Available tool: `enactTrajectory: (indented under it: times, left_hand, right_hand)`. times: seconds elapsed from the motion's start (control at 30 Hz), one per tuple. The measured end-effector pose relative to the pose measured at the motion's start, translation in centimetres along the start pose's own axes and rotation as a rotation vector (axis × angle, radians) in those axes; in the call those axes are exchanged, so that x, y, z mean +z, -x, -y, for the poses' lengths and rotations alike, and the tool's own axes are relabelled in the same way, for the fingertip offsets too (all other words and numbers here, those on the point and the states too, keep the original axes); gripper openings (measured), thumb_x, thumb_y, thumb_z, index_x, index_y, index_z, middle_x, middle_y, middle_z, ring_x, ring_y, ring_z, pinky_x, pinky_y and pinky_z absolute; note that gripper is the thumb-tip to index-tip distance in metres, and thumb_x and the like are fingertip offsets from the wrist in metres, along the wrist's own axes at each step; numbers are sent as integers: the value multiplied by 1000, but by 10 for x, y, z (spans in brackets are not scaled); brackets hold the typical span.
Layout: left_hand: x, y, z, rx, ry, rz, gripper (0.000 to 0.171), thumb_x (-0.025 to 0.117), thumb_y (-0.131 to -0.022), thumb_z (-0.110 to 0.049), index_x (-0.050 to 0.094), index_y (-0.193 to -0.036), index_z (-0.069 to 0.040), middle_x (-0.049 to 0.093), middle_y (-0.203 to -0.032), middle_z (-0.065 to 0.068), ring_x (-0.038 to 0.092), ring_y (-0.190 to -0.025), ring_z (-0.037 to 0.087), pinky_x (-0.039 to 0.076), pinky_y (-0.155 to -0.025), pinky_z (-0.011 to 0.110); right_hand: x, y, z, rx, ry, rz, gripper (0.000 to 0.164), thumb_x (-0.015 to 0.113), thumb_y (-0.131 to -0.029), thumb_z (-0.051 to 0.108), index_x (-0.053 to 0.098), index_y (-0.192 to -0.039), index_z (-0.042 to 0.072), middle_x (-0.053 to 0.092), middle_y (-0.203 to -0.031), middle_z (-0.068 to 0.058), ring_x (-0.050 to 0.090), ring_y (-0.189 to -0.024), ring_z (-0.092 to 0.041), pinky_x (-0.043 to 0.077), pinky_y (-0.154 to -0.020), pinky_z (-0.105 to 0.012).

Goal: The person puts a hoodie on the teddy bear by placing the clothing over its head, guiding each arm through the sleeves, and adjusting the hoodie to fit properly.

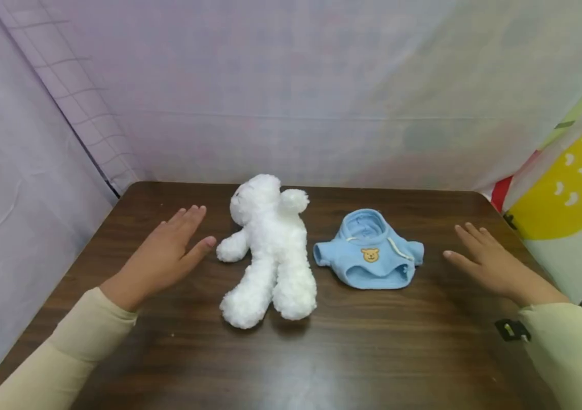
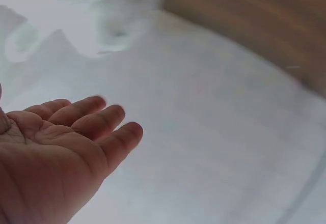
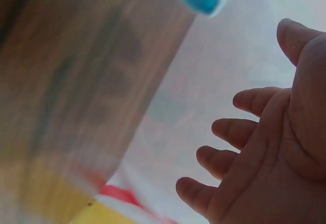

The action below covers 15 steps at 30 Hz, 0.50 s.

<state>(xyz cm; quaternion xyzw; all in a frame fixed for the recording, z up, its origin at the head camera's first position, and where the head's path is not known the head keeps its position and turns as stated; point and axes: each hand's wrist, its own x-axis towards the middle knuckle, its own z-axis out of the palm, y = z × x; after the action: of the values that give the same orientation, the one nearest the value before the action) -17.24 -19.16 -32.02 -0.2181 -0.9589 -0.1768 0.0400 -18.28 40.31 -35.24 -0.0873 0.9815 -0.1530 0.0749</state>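
A fluffy white stuffed animal point(image 1: 275, 245) lies on the brown table, its head toward the far edge and its legs toward me. To its right a small light-blue doll hoodie point(image 1: 373, 253) is spread out, with a bear's face on the front and its neck opening facing away. My left hand point(image 1: 168, 256) is held to the left of the stuffed animal, fingers straight and nothing in it. Off to the right of the hoodie, my right hand point(image 1: 491, 265) is likewise extended, holding nothing. Both palms point(image 2: 56, 158) show bare in the wrist views.
The dark wood table point(image 1: 332, 353) ends at a pale curtain point(image 1: 291, 102) behind it. Another curtain point(image 1: 19, 199) hangs along the left side. On the right is a white cloth with a yellow printed shape point(image 1: 562, 193). A small black object point(image 1: 511, 329) is beside my right sleeve.
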Motion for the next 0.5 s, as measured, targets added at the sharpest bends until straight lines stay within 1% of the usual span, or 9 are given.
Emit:
enactTrajectory:
  times: [0.07, 0.13, 0.23, 0.3, 0.37, 0.43, 0.5]
  left_hand:
    - [-4, -5, -20, 71, 14, -19, 71, 41, -105, -49, 24, -156, -2, 27, -158, 20, 21, -146, 39, 20, -114, 57]
    - [-7, -13, -41, 141, 40, -24, 70, 42, -105, -48, 26, -156, -3, 29, -158, 16, 24, -146, 35, 22, -115, 52]
    - [-11, -32, -74, 232, 106, 4, 68, 41, -105, -50, 27, -156, -7, 31, -159, 8, 28, -145, 27, 25, -115, 45]
    - [-12, -49, -97, 268, 151, 71, 69, 38, -104, -53, 25, -157, -11, 31, -159, 3, 31, -144, 22, 27, -115, 42]
    - [-14, -69, -122, 285, 175, 150, 70, 38, -103, -55, 24, -158, -14, 32, -158, 2, 34, -142, 19, 29, -114, 39]
    - [-16, -92, -147, 282, 177, 237, 71, 40, -103, -55, 21, -159, -16, 32, -158, 2, 36, -141, 19, 31, -113, 37]
    - [-18, -115, -170, 252, 152, 317, 73, 44, -101, -55, 19, -159, -19, 32, -159, 2, 37, -141, 19, 32, -112, 37]
  right_hand:
    - [-4, -2, 9, -26, -17, -1, 84, 46, -104, 47, 8, -155, -7, -1, -156, -37, -8, -142, -55, 1, -110, -68]
    - [-8, -6, 19, -50, -16, -3, 84, 49, -103, 46, 9, -155, -6, 1, -156, -36, -5, -143, -54, 3, -111, -67]
    - [-13, -14, 34, -85, 9, -8, 83, 52, -102, 43, 11, -155, -7, 4, -156, -37, 1, -143, -55, 6, -111, -67]
    - [-16, -20, 43, -104, 29, -8, 83, 54, -102, 41, 13, -154, -7, 6, -156, -37, 4, -143, -55, 7, -111, -67]
    - [-19, -27, 54, -115, 52, -9, 83, 56, -101, 41, 14, -155, -7, 7, -156, -37, 6, -142, -55, 9, -111, -67]
    - [-22, -34, 64, -125, 70, -16, 84, 58, -100, 41, 15, -155, -6, 9, -156, -37, 9, -142, -56, 12, -110, -68]
    - [-25, -41, 74, -131, 78, -21, 84, 59, -99, 41, 16, -155, -5, 11, -156, -36, 12, -141, -56, 14, -109, -68]
